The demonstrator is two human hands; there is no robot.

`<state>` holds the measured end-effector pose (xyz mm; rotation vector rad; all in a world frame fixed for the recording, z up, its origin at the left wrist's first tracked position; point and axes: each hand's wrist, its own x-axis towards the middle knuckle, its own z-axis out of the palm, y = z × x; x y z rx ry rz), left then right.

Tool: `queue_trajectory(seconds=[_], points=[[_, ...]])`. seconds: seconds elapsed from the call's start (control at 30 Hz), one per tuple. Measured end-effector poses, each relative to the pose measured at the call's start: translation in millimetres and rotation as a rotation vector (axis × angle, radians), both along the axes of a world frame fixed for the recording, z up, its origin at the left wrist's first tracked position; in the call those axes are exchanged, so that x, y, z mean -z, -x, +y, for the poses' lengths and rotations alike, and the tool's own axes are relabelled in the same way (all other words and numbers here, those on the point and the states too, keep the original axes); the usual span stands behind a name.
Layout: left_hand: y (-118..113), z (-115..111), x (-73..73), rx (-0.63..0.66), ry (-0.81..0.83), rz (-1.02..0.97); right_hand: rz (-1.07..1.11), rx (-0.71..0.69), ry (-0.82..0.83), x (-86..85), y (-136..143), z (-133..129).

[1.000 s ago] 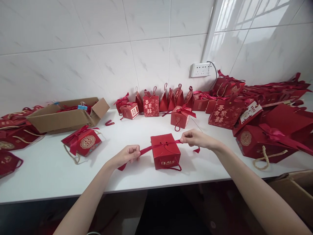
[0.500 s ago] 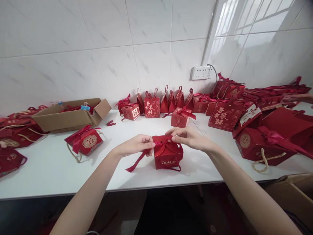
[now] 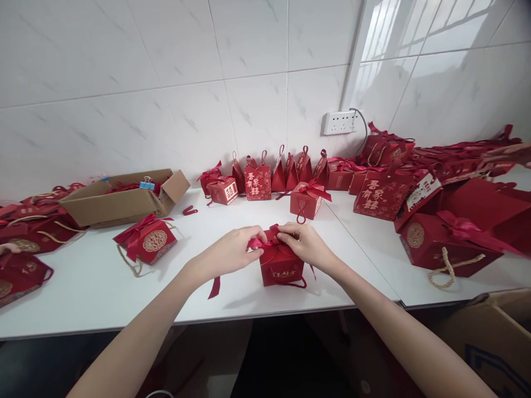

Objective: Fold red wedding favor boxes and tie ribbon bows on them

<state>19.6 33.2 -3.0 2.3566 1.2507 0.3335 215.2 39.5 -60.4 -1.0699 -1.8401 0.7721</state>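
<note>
A small red gift box [image 3: 282, 269] with gold lettering and a cord handle stands on the white table in front of me. Dark red ribbon [image 3: 214, 287] runs across its top, one loose tail hanging at the left. My left hand [image 3: 236, 250] pinches the ribbon beside the box's upper left edge, a looped piece showing between thumb and fingers. At the top right, my right hand [image 3: 302, 241] has thumb and forefinger closed on another part of the ribbon. My fingers partly hide the knot area.
An open cardboard box [image 3: 112, 213] stands back left, near a red box with a round gold emblem [image 3: 155, 241]. Several small red boxes line the tiled wall below a power strip [image 3: 341, 122]. Larger red boxes crowd the right, where another person's hand [image 3: 508, 153] shows; another hand [image 3: 9, 248] is far left.
My left hand has drawn the ribbon into a loop and turned palm-down. My right hand has shifted slightly, its fingers now pinching ribbon at the box top.
</note>
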Motion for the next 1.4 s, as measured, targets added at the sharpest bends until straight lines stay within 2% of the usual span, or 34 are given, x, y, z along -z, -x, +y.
queue_trajectory(seconds=[0.1, 0.2, 0.27, 0.37, 0.5, 0.6, 0.7, 0.77, 0.87, 1.0, 1.13, 1.3, 1.4], points=[[0.5, 0.2, 3.2, 0.023, -0.125, 0.04, 0.119, 0.072, 0.072, 2.0, 1.8, -1.1], [1.6, 0.6, -0.3, -0.001, -0.197, 0.113, 0.185, 0.135, 0.133, 2.6, 4.3, -1.8], [1.6, 1.3, -7.9, -0.008, -0.182, 0.18, 0.181, 0.139, 0.162, 1.3, 5.8, -2.1], [-0.7, 3.9, -22.7, 0.055, -0.101, 0.248, 0.161, 0.115, 0.191, -2.1, 7.3, -2.1], [-8.7, 10.6, -39.9, 0.114, -0.018, 0.268, 0.072, 0.121, 0.116, -4.9, 7.3, -2.1], [-16.6, 17.5, -47.8, 0.171, 0.017, 0.288, 0.021, 0.097, 0.078, -4.3, 6.4, -2.3], [-22.9, 26.2, -48.7, 0.193, -0.028, 0.231, 0.022, 0.062, 0.087, -1.8, 5.6, -2.0], [-24.9, 33.0, -44.2, 0.186, -0.068, 0.177, 0.047, 0.051, 0.107, 0.1, 5.1, -1.2], [-23.8, 42.6, -29.7, 0.193, -0.09, 0.088, 0.098, 0.008, 0.129, 2.4, 4.3, 0.1], [-18.6, 46.3, -2.7, 0.12, 0.005, -0.061, 0.174, -0.002, 0.131, 4.5, 4.0, 0.2], [-14.8, 36.5, 19.1, 0.016, 0.09, -0.251, 0.222, 0.038, 0.134, 6.3, 5.5, -1.5], [-14.1, 25.8, 30.4, 0.021, -0.03, -0.324, 0.276, 0.083, 0.132, 7.7, 9.3, -3.2], [-14.7, 24.8, 34.0, 0.014, -0.048, -0.332, 0.281, 0.132, 0.11, 7.3, 11.7, -5.0]])
